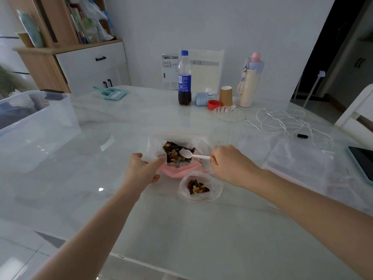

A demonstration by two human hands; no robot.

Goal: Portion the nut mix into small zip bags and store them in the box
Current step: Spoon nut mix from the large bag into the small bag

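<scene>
A large clear bag (155,142) of nut mix (173,152) lies open at the table's middle. My left hand (141,170) pinches its near left edge. My right hand (228,164) grips the handle of a white plastic spoon (189,155), whose bowl hovers over the nuts. Just in front lies a small zip bag (198,186) holding a little nut mix, its mouth toward the big bag. A pink cloth (181,168) sits between the two bags. The clear storage box (34,126) stands at the far left of the table.
A stack of flat empty zip bags (298,160) lies to the right, beside a dark tablet (363,160). White cables (286,122), a glass dish (229,114), a paper cup (226,96), a cola bottle (184,77) and a pink flask (250,79) stand further back.
</scene>
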